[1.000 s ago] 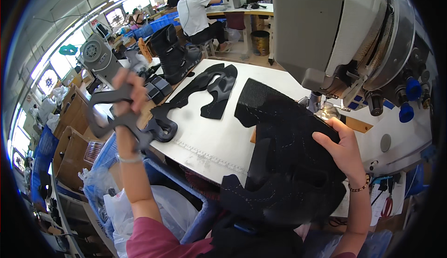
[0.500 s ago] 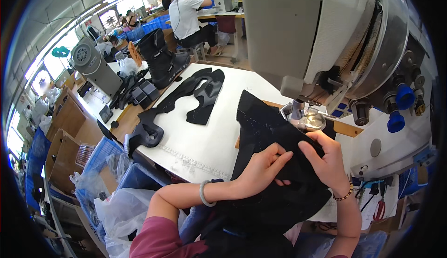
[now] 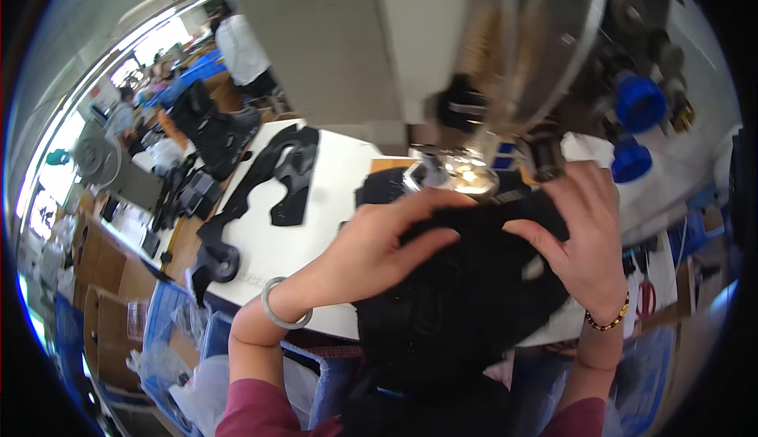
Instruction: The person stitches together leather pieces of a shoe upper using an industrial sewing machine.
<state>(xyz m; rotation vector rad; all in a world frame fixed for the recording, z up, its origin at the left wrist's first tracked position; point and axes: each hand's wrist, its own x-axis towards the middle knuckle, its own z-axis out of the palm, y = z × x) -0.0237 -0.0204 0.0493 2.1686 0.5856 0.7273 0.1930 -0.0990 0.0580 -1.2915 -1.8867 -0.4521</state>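
We see two bare hands on a big black fabric piece [image 3: 466, 295] that lies on the white tabletop [image 3: 332, 200] right under the head of a sewing machine [image 3: 505, 66]. The left hand [image 3: 371, 251] lies on the left part of the fabric with its fingers bent over the top edge, and it seems to pinch the cloth there. The right hand [image 3: 580, 232] is on the right part, with fingers curled over the cloth edge just below the shiny metal foot [image 3: 458, 176] of the machine. A pale green bangle [image 3: 283, 315] sits on the left wrist, and a dark bead bracelet [image 3: 608, 320] sits on the right wrist. More black cut pieces [image 3: 284, 176] lie well apart on the left side of the tabletop. Two blue knobs [image 3: 636, 125] stick out on the machine's right side.
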